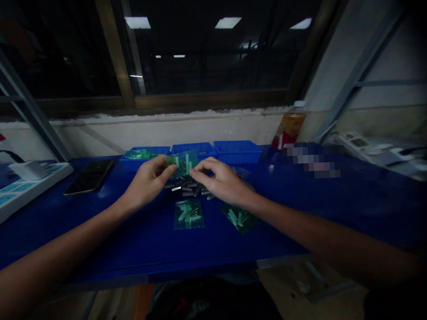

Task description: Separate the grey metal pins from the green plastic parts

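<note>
A small clear green plastic bag (183, 163) with pale pieces inside is held up between my two hands, above the table. My left hand (152, 177) pinches its left side between thumb and fingers. At the bag's lower right edge, the fingertips of my right hand (218, 179) are closed on it. Beneath lies a loose pile of short metal pieces (188, 189), partly covered by my hands. Nearer to me a filled green bag (188, 215) lies flat, holding pale plugs and what look like screws. Another filled bag (238, 218) rests under my right forearm.
Three blue bins stand along the back: the left bin (128, 163) holds green bags, beside a middle bin (194, 146) and a right bin (240, 153). A phone (89, 177) and power strip (53, 178) lie left. A drink bottle (289, 126) stands back right.
</note>
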Action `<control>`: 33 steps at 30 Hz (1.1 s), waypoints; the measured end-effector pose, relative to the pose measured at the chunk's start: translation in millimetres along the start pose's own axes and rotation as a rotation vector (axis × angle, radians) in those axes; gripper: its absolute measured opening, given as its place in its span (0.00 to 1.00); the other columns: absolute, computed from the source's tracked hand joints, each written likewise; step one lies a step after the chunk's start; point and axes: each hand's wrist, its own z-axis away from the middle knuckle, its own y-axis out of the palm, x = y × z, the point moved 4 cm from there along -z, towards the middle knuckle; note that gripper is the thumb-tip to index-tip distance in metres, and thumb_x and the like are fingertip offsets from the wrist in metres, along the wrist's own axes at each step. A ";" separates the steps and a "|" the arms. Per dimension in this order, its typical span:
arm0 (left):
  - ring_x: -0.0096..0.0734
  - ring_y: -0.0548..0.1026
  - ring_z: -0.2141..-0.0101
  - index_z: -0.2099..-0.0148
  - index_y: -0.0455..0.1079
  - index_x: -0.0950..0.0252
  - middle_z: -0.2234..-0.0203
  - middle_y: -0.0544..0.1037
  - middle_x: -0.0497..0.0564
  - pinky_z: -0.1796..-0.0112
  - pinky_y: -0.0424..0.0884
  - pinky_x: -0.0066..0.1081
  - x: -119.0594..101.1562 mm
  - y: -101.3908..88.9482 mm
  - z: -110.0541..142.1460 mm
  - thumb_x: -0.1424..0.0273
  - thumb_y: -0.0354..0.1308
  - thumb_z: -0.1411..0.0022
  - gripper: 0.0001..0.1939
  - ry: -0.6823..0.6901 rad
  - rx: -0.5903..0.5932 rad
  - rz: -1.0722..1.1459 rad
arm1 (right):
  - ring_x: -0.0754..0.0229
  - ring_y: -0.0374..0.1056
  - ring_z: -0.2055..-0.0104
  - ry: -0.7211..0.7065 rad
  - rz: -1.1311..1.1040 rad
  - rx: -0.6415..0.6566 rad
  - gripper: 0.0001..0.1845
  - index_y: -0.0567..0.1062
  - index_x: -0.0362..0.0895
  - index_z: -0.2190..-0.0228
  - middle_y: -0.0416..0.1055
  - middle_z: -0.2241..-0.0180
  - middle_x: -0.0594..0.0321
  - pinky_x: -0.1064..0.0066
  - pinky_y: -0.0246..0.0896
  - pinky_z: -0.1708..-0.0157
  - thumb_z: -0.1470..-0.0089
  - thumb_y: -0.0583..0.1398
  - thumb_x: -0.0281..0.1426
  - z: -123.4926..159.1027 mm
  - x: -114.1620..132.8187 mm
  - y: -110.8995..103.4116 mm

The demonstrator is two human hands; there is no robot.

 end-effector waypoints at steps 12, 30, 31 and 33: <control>0.33 0.68 0.62 0.53 0.69 0.63 0.63 0.71 0.54 0.60 0.65 0.35 -15.5 4.4 10.1 0.72 0.50 0.40 0.13 0.558 0.058 -0.480 | 0.68 0.57 0.80 0.384 -0.578 0.105 0.09 0.66 0.43 0.79 0.62 0.81 0.66 0.73 0.48 0.81 0.52 0.57 0.34 -3.8 -14.1 3.0; 0.29 0.68 0.75 0.69 0.68 0.68 0.78 0.71 0.49 0.72 0.62 0.28 10.5 10.7 -0.1 0.57 0.49 0.42 0.18 -0.269 0.181 0.286 | 0.63 0.62 0.61 -0.393 0.126 -0.047 0.09 0.71 0.44 0.67 0.64 0.65 0.61 0.69 0.57 0.59 0.50 0.53 0.24 12.4 15.9 2.0; 0.28 0.66 0.76 0.70 0.68 0.68 0.79 0.70 0.48 0.73 0.61 0.27 8.6 10.6 -0.1 0.59 0.49 0.42 0.17 -0.222 0.188 0.251 | 0.63 0.62 0.61 -0.386 0.132 -0.034 0.09 0.71 0.44 0.67 0.64 0.64 0.61 0.69 0.57 0.59 0.50 0.53 0.24 12.1 14.4 3.4; 0.26 0.65 0.77 0.70 0.67 0.68 0.79 0.69 0.46 0.74 0.59 0.25 3.2 9.8 1.0 0.61 0.49 0.41 0.15 -0.106 0.199 0.136 | 0.63 0.62 0.61 -0.363 0.131 -0.023 0.09 0.71 0.43 0.66 0.64 0.64 0.61 0.69 0.57 0.59 0.50 0.53 0.24 11.4 12.2 5.0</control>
